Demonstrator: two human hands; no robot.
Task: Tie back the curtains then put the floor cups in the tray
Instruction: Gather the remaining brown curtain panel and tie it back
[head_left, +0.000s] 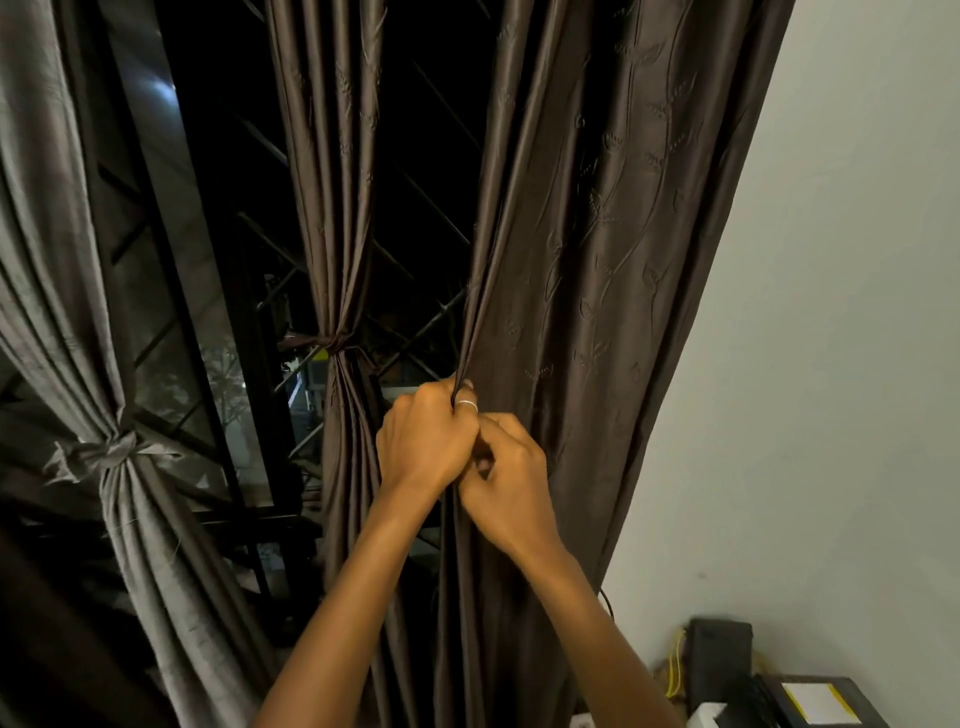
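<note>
A dark brown right curtain (597, 260) with an embossed leaf pattern hangs loose beside the wall. My left hand (423, 441), wearing a silver ring, is shut on its left edge at about waist height. My right hand (511, 488) sits just below and to the right, also gripping the gathered cloth. The middle brown curtain (332, 208) is bound with a tie (332, 343). At the far left a grey curtain (62, 312) is knotted back (111, 452). No cups or tray are in sight.
Behind the curtains is a dark window with a black diagonal metal grille (415, 332). A white wall (831, 364) stands on the right. At the lower right sit a black box (719, 660), a yellow cable (675, 670) and a device with a yellow label (815, 701).
</note>
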